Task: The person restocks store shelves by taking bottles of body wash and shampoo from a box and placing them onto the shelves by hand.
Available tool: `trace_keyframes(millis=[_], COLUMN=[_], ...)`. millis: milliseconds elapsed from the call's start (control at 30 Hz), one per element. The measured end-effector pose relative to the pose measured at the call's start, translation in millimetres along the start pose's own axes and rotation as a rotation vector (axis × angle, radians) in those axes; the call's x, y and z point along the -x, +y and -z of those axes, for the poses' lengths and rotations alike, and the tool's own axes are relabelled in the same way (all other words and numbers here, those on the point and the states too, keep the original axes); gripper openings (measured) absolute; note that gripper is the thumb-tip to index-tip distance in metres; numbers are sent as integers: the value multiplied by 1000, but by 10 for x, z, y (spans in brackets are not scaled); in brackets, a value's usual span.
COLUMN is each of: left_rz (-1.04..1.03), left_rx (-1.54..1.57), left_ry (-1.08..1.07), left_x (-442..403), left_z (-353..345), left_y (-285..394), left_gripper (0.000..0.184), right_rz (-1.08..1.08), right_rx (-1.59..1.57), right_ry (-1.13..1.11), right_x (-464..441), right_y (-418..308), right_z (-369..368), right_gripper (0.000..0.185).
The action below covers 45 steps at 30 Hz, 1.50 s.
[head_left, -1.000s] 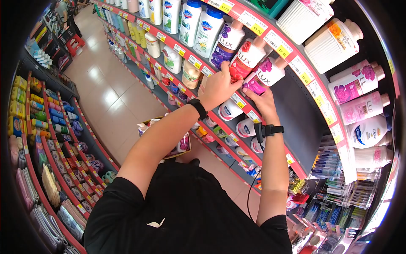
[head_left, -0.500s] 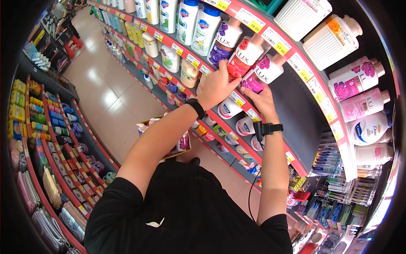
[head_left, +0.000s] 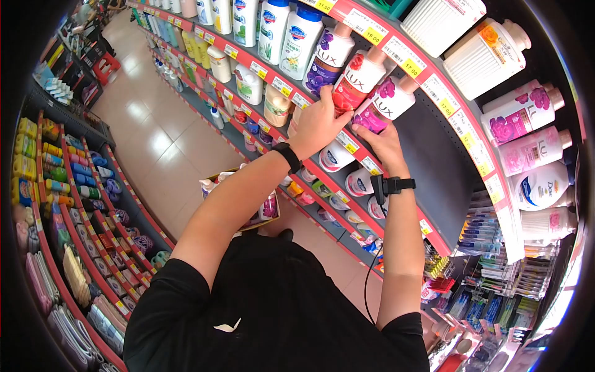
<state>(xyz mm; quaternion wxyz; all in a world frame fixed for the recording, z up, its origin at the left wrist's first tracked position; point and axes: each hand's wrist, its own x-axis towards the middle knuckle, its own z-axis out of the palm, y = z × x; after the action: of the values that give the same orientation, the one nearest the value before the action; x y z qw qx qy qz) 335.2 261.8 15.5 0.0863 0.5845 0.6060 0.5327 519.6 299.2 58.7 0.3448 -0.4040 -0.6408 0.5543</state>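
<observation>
On the shelf stands a row of LUX body wash bottles. My left hand [head_left: 315,126] is closed round the lower part of a white bottle with a red label, the red LUX bottle [head_left: 358,80]. Beside it is the magenta LUX bottle [head_left: 387,105], tilted in this view. My right hand [head_left: 384,147] holds that one near its base, thumb on the front and the other fingers partly hidden. A purple LUX bottle [head_left: 328,59] stands on the other side of the red one, touching or nearly so.
A red-edged shelf [head_left: 443,223] with price tags runs past the bottles. White Safeguard bottles [head_left: 300,43] stand further along. Below on the floor is an open carton [head_left: 273,217] holding bottles. Across the tiled aisle [head_left: 155,139] is another stocked shelf [head_left: 80,223]. Toothbrush packs hang at right.
Almost nothing differs. Both hands stay on the same two bottles, with only a very slight shift of the view.
</observation>
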Motion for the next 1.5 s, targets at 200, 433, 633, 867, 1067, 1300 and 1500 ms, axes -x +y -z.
trace_keyframes(millis=[200, 433, 633, 867, 1067, 1300, 1500], left_rz=[29, 33, 35, 122, 182, 612, 845], left_rx=[17, 37, 101, 105, 182, 109, -3], left_ry=[-15, -17, -42, -250, -591, -620, -601], left_x=[6, 13, 99, 774, 1808, 2974, 3374], left_z=[11, 51, 71, 473, 991, 1650, 1973], left_y=[17, 51, -28, -125, -553, -1038, -1321], left_gripper=[65, 64, 68, 50, 23, 25, 30], right_rz=[5, 50, 81, 41, 304, 477, 532], right_rx=[47, 193, 272, 212, 178, 71, 209], right_ry=[31, 86, 89, 91, 197, 705, 635], right_x=[32, 41, 74, 33, -2, 15, 548], right_y=[-18, -6, -62, -22, 244, 366, 205], right_z=[-19, -14, -39, -4, 141, 173, -427], right_gripper=[40, 43, 52, 55, 74, 35, 47])
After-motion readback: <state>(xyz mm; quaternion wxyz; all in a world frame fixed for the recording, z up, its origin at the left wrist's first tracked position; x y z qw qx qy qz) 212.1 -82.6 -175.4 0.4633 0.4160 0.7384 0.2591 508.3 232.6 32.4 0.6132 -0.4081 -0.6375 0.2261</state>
